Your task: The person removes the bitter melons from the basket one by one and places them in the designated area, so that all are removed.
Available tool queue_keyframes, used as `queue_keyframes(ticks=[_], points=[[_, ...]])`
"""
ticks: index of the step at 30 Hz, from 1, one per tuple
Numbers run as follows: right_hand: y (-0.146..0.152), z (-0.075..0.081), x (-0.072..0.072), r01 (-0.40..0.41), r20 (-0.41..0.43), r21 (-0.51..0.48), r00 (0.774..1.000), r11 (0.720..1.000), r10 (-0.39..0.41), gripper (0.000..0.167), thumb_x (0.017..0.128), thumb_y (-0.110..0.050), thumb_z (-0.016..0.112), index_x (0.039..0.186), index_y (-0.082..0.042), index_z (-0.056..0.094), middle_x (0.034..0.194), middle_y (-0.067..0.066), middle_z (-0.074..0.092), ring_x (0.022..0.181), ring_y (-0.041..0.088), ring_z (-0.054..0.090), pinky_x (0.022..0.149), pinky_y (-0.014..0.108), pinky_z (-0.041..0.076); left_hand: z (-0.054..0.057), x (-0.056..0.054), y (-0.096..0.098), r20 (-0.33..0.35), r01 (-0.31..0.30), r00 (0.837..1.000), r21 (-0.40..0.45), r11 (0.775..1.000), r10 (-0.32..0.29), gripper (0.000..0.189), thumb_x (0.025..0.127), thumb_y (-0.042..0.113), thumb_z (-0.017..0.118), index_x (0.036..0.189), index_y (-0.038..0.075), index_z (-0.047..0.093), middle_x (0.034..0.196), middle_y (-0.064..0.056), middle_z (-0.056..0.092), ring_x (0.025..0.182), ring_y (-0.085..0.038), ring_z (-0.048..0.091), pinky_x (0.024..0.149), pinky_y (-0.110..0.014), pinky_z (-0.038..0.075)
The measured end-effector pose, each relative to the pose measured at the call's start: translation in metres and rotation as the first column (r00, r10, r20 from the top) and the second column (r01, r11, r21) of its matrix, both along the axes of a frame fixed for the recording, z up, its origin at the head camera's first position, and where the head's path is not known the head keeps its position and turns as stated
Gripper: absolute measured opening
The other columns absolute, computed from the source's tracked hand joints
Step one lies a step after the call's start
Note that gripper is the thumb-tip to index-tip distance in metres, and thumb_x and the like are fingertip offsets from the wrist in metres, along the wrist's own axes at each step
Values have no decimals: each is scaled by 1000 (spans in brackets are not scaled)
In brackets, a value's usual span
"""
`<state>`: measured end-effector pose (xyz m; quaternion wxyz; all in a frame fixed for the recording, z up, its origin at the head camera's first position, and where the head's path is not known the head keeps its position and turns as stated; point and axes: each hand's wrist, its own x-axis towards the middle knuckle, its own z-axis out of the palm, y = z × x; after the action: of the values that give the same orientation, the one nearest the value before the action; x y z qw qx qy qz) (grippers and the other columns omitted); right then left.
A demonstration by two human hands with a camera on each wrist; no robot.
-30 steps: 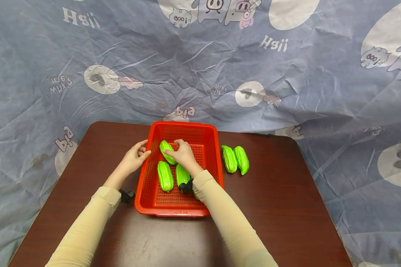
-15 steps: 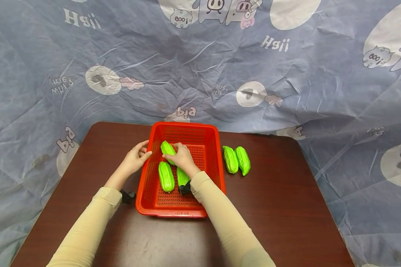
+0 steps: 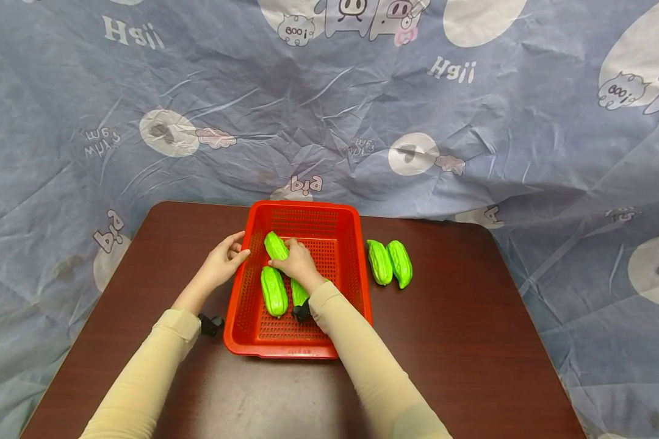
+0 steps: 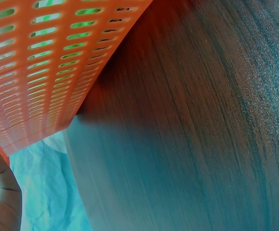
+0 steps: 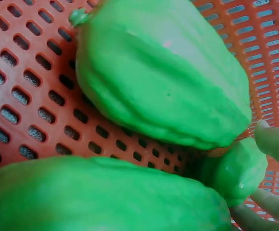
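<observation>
A red perforated plastic basket (image 3: pixel 287 352) stands on the table with several bright green ridged gourds inside. My left hand (image 3: pixel 219 262) is at the basket's left rim, thumb over the edge and fingers curled on the outer side. Inside, my right hand (image 3: pixel 296 262) pinches the far gourd (image 3: pixel 275 245) between thumb and fingers. The right wrist view shows its thumb and fingers on either side of that gourd (image 5: pixel 243 173). Nearer to me lie a left gourd (image 3: pixel 274 292) and a middle gourd (image 3: pixel 299 292), the latter partly hidden beneath the right wrist.
Two more green gourds (image 3: pixel 390 263) lie side by side on the dark brown table (image 3: pixel 461 341), just right of the basket. A blue-grey printed cloth (image 3: pixel 329 110) hangs behind the table's far edge. Black wrist cameras (image 3: pixel 211 325) sit at both wrists.
The right hand has shifted slightly toward me, and its fingers have drawn closer round the far gourd. The left hand and the basket stay in place.
</observation>
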<state>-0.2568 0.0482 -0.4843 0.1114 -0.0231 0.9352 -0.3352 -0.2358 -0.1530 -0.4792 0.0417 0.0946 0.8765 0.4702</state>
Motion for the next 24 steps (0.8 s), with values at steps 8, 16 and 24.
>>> queue_keyframes(ticks=[8,16,24], points=[[0,-1,2,-4,3,49,1000,999,4,61,87,-32,76,134,-2,51,115,15,63,99,27,62,84,38,51,0,1,0,23,-2,1000,3,1000,2,57,102,19,55,152,0,33,112,-21,54,89,-26,57,70,-30,47],[1,-2,2,5,-6,42,1000,999,-5,58,88,-33,75,133,-3,53,112,13,66,92,24,64,76,35,52,1,1,1,43,1,999,6,1000,-1,58,103,20,54,153,1,31,114,-20,53,89,-27,56,72,-32,47],[3,2,-3,32,-43,11,999,999,-32,58,87,-33,75,134,-5,56,121,13,66,105,27,63,87,36,52,3,1,0,39,2,999,3,1000,-2,58,103,19,54,152,0,31,113,-21,54,91,-28,57,73,-30,49]])
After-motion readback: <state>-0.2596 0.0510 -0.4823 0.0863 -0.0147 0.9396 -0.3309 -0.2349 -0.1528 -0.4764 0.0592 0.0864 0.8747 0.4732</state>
